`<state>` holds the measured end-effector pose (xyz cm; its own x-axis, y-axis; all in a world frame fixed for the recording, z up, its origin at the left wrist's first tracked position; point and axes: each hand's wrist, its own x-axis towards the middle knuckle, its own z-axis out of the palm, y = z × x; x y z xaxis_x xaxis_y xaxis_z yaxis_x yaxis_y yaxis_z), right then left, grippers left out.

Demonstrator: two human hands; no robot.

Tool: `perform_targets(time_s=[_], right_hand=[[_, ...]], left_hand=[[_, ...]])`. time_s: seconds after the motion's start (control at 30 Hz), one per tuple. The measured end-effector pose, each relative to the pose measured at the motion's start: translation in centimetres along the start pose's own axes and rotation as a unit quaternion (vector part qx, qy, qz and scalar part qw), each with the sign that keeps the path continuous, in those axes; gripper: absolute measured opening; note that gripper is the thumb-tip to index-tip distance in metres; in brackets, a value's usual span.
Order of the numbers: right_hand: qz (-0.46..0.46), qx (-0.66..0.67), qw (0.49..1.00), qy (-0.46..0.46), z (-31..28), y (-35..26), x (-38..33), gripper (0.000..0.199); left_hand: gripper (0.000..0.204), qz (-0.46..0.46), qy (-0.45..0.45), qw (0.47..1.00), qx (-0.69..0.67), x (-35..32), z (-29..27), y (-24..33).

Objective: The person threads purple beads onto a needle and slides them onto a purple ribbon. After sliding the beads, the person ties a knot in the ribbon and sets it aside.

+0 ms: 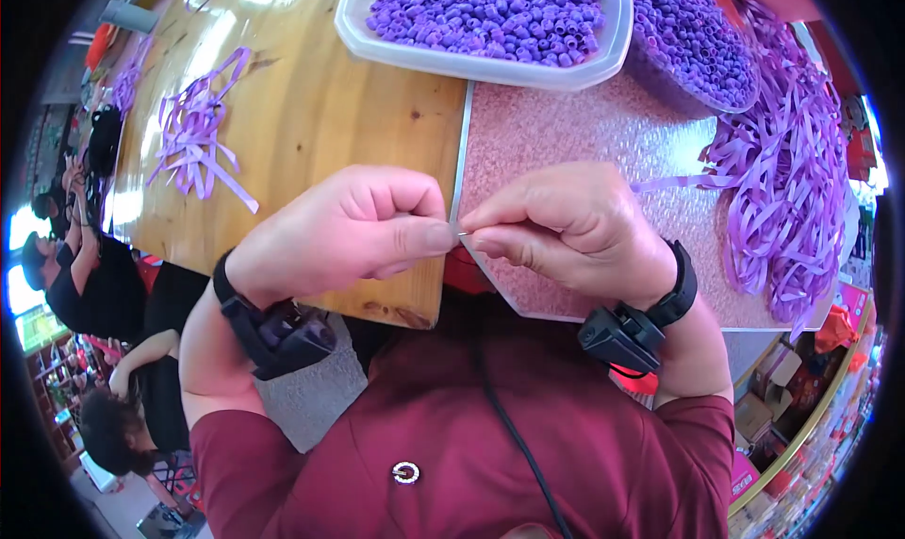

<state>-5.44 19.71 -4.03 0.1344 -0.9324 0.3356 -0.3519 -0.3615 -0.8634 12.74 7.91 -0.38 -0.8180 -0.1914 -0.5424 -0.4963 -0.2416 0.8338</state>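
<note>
My left hand point(353, 223) and my right hand point(575, 223) meet fingertip to fingertip above the seam between two tabletops. Both are closed in a pinch. A thin, shiny metal piece point(462, 234), perhaps a needle, shows in the small gap between them. Its one end lies between my right thumb and forefinger. Whatever the left thumb presses against its forefinger is too small to tell. To the right of my right hand, a purple ribbon end point(688, 182) stretches from a large heap of purple ribbons point(787, 190) toward the back of that hand.
Ahead stands a translucent tub point(481, 75) full of purple beads point(485, 16). Another container of purple beads point(693, 39) sits beside it. A smaller bunch of ribbons point(193, 129) lies on the wooden table point(320, 115) at left. Several people are at the far left.
</note>
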Motion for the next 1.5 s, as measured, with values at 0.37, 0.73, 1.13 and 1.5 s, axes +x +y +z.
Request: perform_targets(time_s=[0.37, 0.73, 1.13, 1.5], right_hand=[[0.228, 0.281, 0.932, -0.005, 0.6, -3.8, -1.2, 0.015], [0.088, 0.226, 0.969, 0.052, 0.1, -6.4, -3.4, 0.025], [0.014, 0.004, 0.998, 0.064, -4.1, -5.3, -4.3, 0.019], [-0.141, -0.038, 0.984, 0.099, -4.5, -3.3, -5.2, 0.024]], left_hand=[[0.010, 0.339, 0.229, 0.656, 0.634, -3.9, 3.9, -0.3], [0.012, 0.412, 0.276, 0.706, 0.506, -4.2, 6.9, -0.1], [0.009, 0.402, 0.200, 0.730, 0.515, -1.6, 7.4, 3.6], [0.018, -0.113, -0.041, 0.988, -0.094, -1.4, 7.1, 5.9]])
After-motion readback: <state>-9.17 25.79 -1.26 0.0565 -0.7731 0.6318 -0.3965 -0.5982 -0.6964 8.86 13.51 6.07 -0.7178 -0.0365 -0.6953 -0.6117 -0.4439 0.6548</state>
